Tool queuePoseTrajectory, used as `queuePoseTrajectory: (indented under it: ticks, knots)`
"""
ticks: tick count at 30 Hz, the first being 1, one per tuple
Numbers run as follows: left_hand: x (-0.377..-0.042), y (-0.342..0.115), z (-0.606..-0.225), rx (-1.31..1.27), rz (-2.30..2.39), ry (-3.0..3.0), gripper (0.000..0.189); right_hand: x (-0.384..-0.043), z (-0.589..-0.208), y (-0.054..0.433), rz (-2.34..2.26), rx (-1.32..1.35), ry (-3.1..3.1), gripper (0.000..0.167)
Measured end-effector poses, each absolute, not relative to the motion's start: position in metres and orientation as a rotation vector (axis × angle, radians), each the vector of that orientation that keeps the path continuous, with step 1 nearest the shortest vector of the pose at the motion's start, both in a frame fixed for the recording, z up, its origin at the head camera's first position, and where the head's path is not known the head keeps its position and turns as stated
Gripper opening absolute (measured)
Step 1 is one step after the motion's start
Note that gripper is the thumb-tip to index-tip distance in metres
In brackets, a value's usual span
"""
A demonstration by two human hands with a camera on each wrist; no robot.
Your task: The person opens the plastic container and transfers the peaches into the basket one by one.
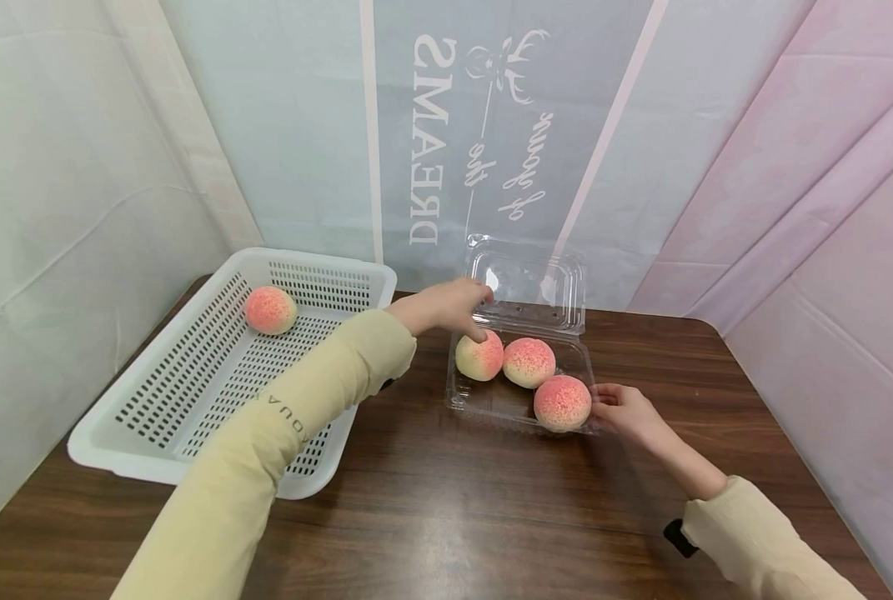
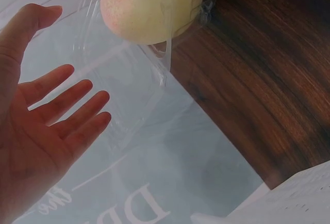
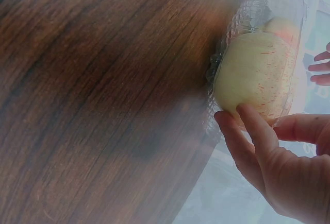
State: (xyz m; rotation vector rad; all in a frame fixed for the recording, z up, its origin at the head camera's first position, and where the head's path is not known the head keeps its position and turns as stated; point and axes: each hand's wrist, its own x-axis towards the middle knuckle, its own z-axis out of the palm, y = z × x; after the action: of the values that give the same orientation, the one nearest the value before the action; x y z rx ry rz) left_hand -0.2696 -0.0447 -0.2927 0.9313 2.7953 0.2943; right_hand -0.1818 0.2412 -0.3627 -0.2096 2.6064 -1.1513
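A clear plastic clamshell container [image 1: 509, 404] stands with its lid [image 1: 524, 287] raised behind it. Three pink and cream peaches sit inside: a left one [image 1: 479, 356], a middle one [image 1: 529, 362] and a front right one [image 1: 562, 403]. My left hand [image 1: 454, 304] hovers over the left peach; in the left wrist view its fingers [image 2: 82, 105] are spread and hold nothing. At the container's right side, my right hand [image 1: 626, 412] pinches the rim between thumb and fingers, beside the front right peach [image 3: 252, 77].
To the left stands a white slotted plastic basket [image 1: 374, 275] with one peach [image 1: 270, 310] in its far left part. My left forearm crosses over the basket's right side. The brown wooden table [image 1: 446, 517] meets a printed curtain [image 1: 303, 125] at the back.
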Motion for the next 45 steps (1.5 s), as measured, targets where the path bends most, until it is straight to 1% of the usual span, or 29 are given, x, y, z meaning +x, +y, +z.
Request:
queuePoseTrajectory:
  ticks: [6,25,32,45]
  knots:
    - [-0.268,-0.041,-0.295,0.887,0.285,2.784,0.058,-0.182,-0.361,0.24,-1.148,-0.216,2.608,0.043]
    - [-0.266,-0.026,-0.306,0.882,0.179,2.745,0.064,-0.182,-0.362,0.241,-1.123,-0.214,2.618,0.043]
    - [-0.264,-0.023,-0.31,0.899,0.112,2.763,0.059,-0.181,-0.361,0.241,-1.137,-0.212,2.608,0.042]
    - [-0.263,-0.016,-0.316,0.93,0.071,2.748,0.058,-0.181,-0.361,0.241,-1.16,-0.199,2.586,0.042]
